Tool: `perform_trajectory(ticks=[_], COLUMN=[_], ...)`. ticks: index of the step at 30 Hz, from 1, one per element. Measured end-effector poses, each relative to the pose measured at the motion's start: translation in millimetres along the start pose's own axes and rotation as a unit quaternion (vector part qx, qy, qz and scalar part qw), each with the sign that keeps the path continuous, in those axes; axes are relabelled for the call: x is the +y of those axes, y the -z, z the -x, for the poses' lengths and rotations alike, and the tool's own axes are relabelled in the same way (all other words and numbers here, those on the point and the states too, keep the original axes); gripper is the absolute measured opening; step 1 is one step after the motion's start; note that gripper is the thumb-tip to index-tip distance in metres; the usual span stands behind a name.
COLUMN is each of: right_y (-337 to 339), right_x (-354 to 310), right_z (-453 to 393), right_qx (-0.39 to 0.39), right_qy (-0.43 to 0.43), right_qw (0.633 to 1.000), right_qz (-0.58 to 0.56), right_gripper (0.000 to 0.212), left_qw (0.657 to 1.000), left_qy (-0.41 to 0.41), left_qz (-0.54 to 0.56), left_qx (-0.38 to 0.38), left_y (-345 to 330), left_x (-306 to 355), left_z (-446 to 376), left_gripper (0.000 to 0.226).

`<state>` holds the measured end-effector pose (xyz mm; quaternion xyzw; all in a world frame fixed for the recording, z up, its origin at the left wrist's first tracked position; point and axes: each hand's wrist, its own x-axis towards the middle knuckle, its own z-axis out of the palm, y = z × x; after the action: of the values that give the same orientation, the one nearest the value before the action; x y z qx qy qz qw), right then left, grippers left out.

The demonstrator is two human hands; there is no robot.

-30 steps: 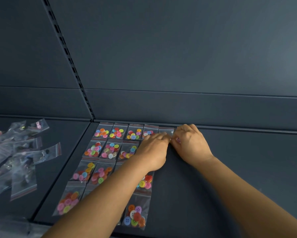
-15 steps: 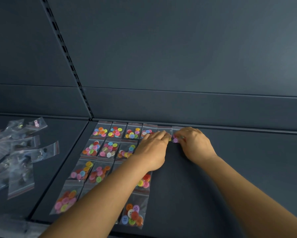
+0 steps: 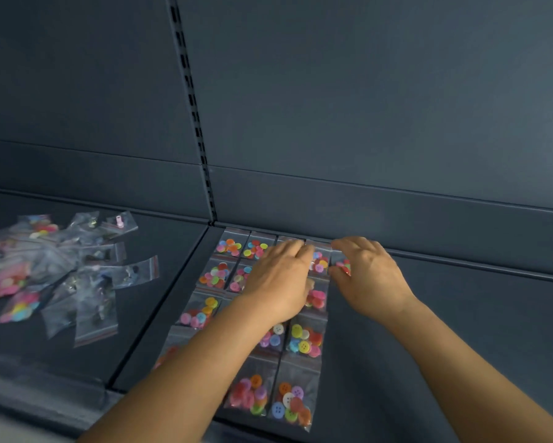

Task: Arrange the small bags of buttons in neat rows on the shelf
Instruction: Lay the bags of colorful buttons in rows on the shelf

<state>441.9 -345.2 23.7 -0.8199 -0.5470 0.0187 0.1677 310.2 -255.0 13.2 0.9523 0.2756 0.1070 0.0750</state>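
The newest bag of buttons (image 3: 341, 265) lay at the far right end of the grid of bags (image 3: 268, 314), against the back ledge of the dark shelf (image 3: 460, 330). The right hand (image 3: 369, 279) curled over it, fingertips pinching its near edge. The left hand (image 3: 280, 279) lay flat with relaxed fingers pressing the neighbouring far-row bags. The grid showed five rows running near to far, four bags across, plus the fifth one in the far row; some were hidden under the forearms. A loose pile of bags (image 3: 54, 273), too jumbled to count, lay well apart on the left shelf section
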Motion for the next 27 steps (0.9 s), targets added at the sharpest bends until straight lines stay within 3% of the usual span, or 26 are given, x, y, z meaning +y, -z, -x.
perform_trajectory(ticks=[13, 27], right_y=[-50, -121], right_x=[-190, -340], right_z=[-28, -55], right_qx=[-0.028, -0.074], right_qy=[0.088, 0.147], right_qw=[0.996, 0.986], right_qz=[0.003, -0.035], right_gripper=[0.057, 0.048], left_qw=[0.995, 0.979], left_qy=[0.094, 0.192], left_qz=[-0.029, -0.026], left_qx=[0.033, 0.07], left_y=[60, 86], left_x=[-170, -318], left_z=[108, 188], left_gripper=[0.063, 0.058])
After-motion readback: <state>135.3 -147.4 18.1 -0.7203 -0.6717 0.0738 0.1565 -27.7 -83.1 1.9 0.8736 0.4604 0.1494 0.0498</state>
